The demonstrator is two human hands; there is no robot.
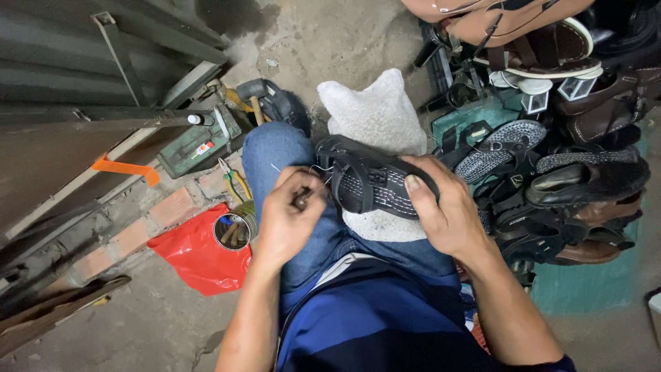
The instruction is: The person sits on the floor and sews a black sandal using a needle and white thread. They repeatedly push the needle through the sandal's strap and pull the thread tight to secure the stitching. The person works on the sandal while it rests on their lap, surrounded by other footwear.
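A black sandal (372, 180) with white stitching along its sole lies across my knees, sole up, over a white cloth (375, 114). My right hand (444, 210) grips the sandal from its right end, thumb on the sole. My left hand (289, 217) is closed around a small awl-like tool (303, 198) at the sandal's left edge, and a thin thread (318, 169) runs from there to the sandal. I sit in blue jeans (275, 155) and a dark blue shirt.
A heap of shoes and sandals (551, 158) fills the right side. On the left floor are a red plastic bag (196, 251), a tin of tools (233, 231), pliers (234, 180), a green box (200, 141), a hammer (256, 103) and metal shutters (82, 69).
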